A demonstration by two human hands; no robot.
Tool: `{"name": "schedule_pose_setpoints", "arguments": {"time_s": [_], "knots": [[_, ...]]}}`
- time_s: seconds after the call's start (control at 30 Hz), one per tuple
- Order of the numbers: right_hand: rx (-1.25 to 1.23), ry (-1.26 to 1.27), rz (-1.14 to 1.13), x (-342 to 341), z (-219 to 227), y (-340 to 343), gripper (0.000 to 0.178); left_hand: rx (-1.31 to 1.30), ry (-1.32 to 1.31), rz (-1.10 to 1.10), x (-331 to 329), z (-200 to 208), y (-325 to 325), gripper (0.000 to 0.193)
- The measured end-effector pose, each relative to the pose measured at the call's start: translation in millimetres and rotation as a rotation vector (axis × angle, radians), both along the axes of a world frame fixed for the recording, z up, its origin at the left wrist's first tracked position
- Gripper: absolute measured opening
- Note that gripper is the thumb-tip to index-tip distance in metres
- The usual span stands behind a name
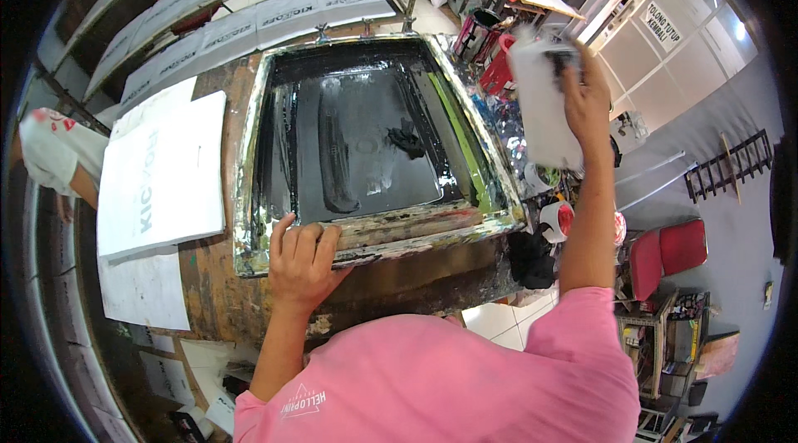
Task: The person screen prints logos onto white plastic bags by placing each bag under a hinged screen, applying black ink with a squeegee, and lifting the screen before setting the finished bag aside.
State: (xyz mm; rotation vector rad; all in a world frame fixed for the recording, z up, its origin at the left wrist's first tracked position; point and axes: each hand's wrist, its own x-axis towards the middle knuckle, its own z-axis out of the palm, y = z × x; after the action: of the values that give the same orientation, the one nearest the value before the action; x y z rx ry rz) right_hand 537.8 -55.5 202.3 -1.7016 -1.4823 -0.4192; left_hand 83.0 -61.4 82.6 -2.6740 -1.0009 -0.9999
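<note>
A screen-printing frame (249, 152) lies on a worn wooden table in front of me, its mesh (374, 110) smeared with black ink. A darker clump of ink (406, 140) sits right of the mesh's middle. Along the near side runs a stained wooden bar (407, 227). My left hand (303, 260) has its fingers curled over the frame's near edge, close to the left corner. My right hand (587, 98) is raised past the frame's right side, closed round a whitish plastic container (540, 102). Motion blurs this container, and its contents cannot be made out.
A stack of printed white sheets (166, 169) lies left of the frame. Racks with printed sheets (283, 15) stand behind. Another person's sleeve (58, 148) shows at far left. On the right are tape rolls (555, 220), a black cloth (532, 258) and a red chair (665, 256).
</note>
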Motion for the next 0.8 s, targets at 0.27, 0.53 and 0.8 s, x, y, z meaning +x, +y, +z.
{"name": "schedule_pose_setpoints", "arguments": {"time_s": [0.27,0.53,0.8], "knots": [[-0.837,-0.371,0.242,-94.2,1.9,-7.1,0.045,-0.017,0.031,-0.01,-1.1,-2.4,2.4,0.063],[-0.878,-0.463,0.185,-107.4,3.0,-9.4,0.043,-0.023,0.008,-0.009,1.4,0.8,2.2,0.064],[-0.494,-0.205,0.217,-61.7,-6.4,-37.5,0.046,0.002,0.007,-0.012,-1.4,-6.9,3.1,0.066]]}}
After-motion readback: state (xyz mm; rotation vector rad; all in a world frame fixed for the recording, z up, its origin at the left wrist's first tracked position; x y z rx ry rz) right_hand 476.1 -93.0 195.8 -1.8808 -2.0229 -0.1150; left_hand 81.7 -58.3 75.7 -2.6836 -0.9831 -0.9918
